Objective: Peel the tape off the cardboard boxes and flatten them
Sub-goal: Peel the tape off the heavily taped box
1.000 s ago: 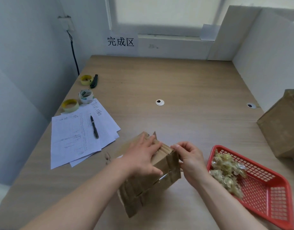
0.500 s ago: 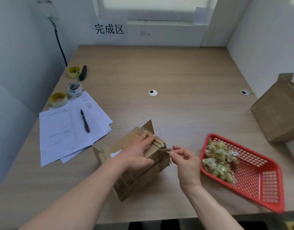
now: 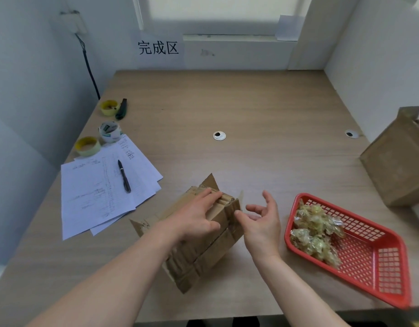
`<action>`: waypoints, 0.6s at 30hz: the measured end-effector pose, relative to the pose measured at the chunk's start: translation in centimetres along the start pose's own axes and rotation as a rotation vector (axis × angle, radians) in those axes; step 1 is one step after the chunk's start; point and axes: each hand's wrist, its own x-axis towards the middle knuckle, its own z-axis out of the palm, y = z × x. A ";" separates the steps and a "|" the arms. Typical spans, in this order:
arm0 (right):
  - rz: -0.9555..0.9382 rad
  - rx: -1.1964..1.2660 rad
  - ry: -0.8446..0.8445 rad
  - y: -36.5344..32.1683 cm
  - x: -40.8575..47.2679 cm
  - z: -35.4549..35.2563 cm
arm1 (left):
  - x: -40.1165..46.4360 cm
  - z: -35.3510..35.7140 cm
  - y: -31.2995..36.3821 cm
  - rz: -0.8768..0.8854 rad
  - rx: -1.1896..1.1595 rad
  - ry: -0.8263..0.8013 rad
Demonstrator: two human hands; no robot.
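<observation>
left hand (image 3: 199, 220) is pressing flat, fingers straight, on top of the cardboard box (image 3: 203, 246). right hand (image 3: 262, 223) is hovering just beside the box's right end, fingers loosely spread, grasping nothing that can be made out. box is sitting near the counter (image 3: 262, 109) front edge, long axis running near-left to far-right, one flap sticking up at the far end; brown, creased, tape strips crossing it.

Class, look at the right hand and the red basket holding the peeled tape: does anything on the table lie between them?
Nothing visible does. The right hand hovers beside the cardboard box, and only bare table separates it from the red basket, where crumpled tape already lies.
</observation>
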 end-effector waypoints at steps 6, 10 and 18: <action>-0.083 -0.126 -0.206 -1.3 1.4 0.5 | -0.4 -1.8 0.2 -0.011 -0.354 0.080; -0.096 -0.152 -0.237 -2.2 2.5 1.1 | -1.1 -2.2 0.5 -0.041 -0.375 0.145; 0.005 -0.361 -0.064 -3.1 4.0 2.3 | -3.0 1.0 2.2 -0.065 0.301 0.274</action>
